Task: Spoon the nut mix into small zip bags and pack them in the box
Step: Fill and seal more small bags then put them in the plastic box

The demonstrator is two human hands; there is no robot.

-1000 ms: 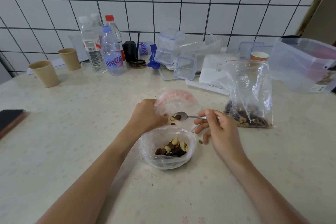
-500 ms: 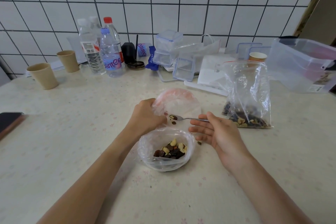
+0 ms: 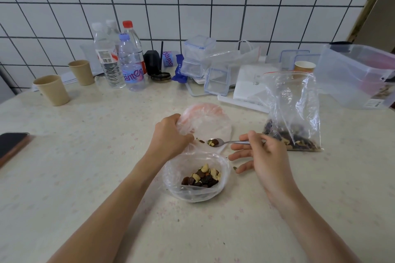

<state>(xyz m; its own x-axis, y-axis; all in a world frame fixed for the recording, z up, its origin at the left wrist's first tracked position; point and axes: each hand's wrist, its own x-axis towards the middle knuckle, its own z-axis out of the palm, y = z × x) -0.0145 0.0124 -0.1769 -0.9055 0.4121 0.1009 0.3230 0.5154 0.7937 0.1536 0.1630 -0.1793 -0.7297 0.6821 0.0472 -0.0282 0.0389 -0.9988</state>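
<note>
The spoon [image 3: 226,142] lies almost level, its handle running out to the right and its loaded bowl pointing left, straight at the mouth of the small bag [image 3: 205,121] that the left hand [image 3: 168,134] holds open on the counter [image 3: 85,156]. That is the line the next move turns on, I'd say: the bowl sits just at the bag's opening, between the two hands, so the load only has to go a little further left and tip. The right hand [image 3: 260,156] pinches the handle between thumb and forefinger, and its other fingers [image 3: 241,147] are spread loosely below, touching nothing I can make out. The left hand's fingers are curled round a gathered edge of the bag, lifting the plastic so the mouth faces the spoon. A few nuts [image 3: 201,141] lie just beside that hand; whether they are inside the bag or on the counter I cannot tell. The bowl of mix [image 3: 202,177], lined with clear plastic, stands nearest me, just below the spoon. The big bag [image 3: 292,113] of mix stands to the right, and the clear box [image 3: 359,77] is well apart at the far right.
</note>
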